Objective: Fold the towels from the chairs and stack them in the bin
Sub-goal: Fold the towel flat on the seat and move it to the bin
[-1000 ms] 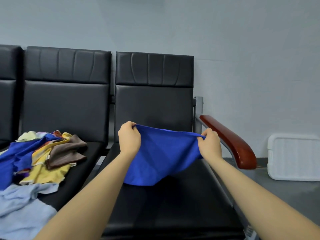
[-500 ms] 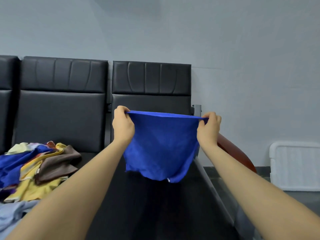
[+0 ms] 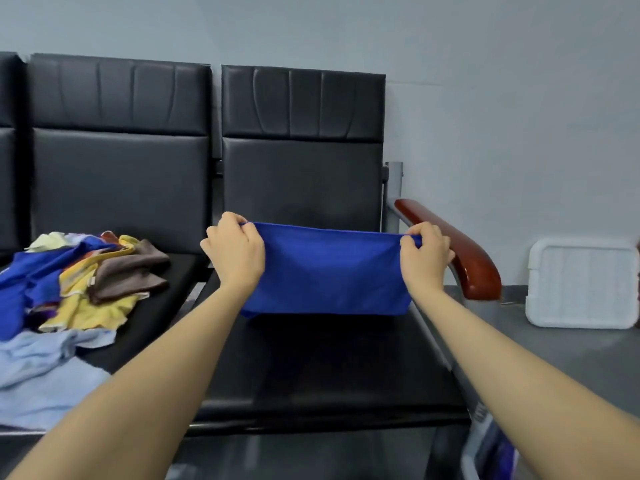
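Note:
A blue towel (image 3: 329, 271) is stretched flat between both hands over the right black chair seat (image 3: 329, 368). Its lower edge reaches down to the seat. My left hand (image 3: 235, 254) pinches the towel's upper left corner. My right hand (image 3: 424, 256) pinches the upper right corner. A heap of loose towels (image 3: 86, 282) in blue, yellow, brown and pale blue lies on the left chair seat. At the bottom right edge a bit of a bin (image 3: 491, 448) shows, with something blue inside.
A red-brown wooden armrest (image 3: 460, 251) runs along the right side of the chair. A white plastic lid or tray (image 3: 581, 282) leans against the grey wall on the floor at right. Black chair backs (image 3: 301, 150) stand behind the towel.
The towel was lifted off the seat and pulled taut, then lowered again; now it hangs lower and wider, with its bottom edge at the seat. The view tilted down.

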{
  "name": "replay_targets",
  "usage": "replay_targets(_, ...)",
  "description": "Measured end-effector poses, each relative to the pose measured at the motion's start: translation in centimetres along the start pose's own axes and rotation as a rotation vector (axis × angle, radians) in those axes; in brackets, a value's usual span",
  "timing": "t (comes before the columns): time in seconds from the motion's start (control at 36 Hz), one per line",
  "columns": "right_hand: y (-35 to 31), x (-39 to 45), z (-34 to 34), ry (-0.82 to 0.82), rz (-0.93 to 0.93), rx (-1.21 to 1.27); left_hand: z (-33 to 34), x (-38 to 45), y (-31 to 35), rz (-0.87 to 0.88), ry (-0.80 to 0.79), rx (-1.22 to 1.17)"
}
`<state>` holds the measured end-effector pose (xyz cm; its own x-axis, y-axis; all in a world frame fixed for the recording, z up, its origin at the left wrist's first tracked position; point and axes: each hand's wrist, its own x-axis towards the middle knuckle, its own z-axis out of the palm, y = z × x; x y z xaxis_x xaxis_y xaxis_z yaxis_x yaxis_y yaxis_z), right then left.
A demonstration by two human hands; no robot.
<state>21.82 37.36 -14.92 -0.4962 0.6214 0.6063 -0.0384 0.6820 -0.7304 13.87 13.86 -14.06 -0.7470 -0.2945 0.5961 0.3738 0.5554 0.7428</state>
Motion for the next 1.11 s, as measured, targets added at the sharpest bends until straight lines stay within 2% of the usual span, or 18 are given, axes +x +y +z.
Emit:
replay_targets(0.14, 0.9, -1.2, -0.3, -0.062, 0.055, -0.12, -0.6, -1.0, -0.8, -0.115, -0.142, -0.021)
replay_targets(0.25, 2.1, -1.9, 0.4, -0.205, 0.131, -0.257, 0.2, -1.7, -2.1, -0.211, -0.297, 0.138)
replay_targets(0.39, 4.1, -2.6, 2.2, -0.43, 0.237, -0.333, 2.5, -2.7, -5.4, -0.24, -0.501, 0.232)
replay_targets(0.5, 5.7, -3.3, 4.0, -0.513, 0.287, -0.347, 3.9, -3.4, -7.5, -0.24, -0.594, 0.328)
replay_targets(0.64, 7.5, -3.8, 5.8, -0.513, 0.344, -0.317, 4.9, -4.1, -9.5, -0.335, -0.595, 0.349)
replay_targets(0.75, 8.1, -4.1, 6.9, -0.338, 0.252, -0.136, 5.3, -3.7, -9.6, -0.336, -0.473, 0.266)
replay_targets(0.83, 7.7, -3.8, 7.8, -0.267, 0.158, -0.144, 5.8, -2.8, -9.5, -0.29, -0.404, 0.236)
replay_targets(0.89, 7.8, -3.1, 8.8, -0.292, 0.151, -0.199, 6.4, -2.4, -9.7, -0.288, -0.399, 0.237)
replay_targets(0.94, 8.0, -2.6, 9.8, -0.393, 0.202, -0.324, 6.9, -2.3, -9.9, -0.293, -0.432, 0.287)
replay_targets(1.03, 8.7, -2.5, 10.3, -0.553, 0.281, -0.545, 7.4, -2.9, -10.3, -0.282, -0.494, 0.518)
replay_targets(1.11, 9.3, -2.9, 10.3, -0.55, 0.263, -0.606, 7.4, -3.8, -10.4, -0.299, -0.501, 0.617)
